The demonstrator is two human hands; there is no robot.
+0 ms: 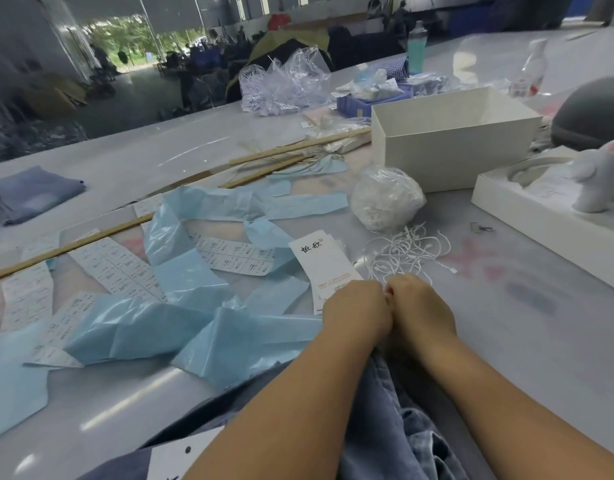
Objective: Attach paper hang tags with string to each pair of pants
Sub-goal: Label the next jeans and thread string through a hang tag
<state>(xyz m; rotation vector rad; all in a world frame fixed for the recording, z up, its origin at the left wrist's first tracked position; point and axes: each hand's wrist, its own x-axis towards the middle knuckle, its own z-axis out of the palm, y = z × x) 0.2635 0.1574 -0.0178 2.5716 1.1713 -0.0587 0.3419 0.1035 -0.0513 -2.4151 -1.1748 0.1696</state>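
Left hand (356, 311) and right hand (420, 308) pressed knuckle to knuckle over folded blue denim pants (385, 427) at desk (506, 306) edge, probably threading. Fingers hidden; grip impossible to tell. White paper hang tags (324, 263) just ahead, beside loose white strings (407, 252), within reach.

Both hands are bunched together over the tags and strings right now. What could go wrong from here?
1. The loose strings lie in a tangled heap right past the right hand; pulling one may drag others along.
2. The left hand rests on the hang tag stack, which is already fanned and could scatter further.
3. Blue plastic sheets crowd the tags and could snag or hide one.
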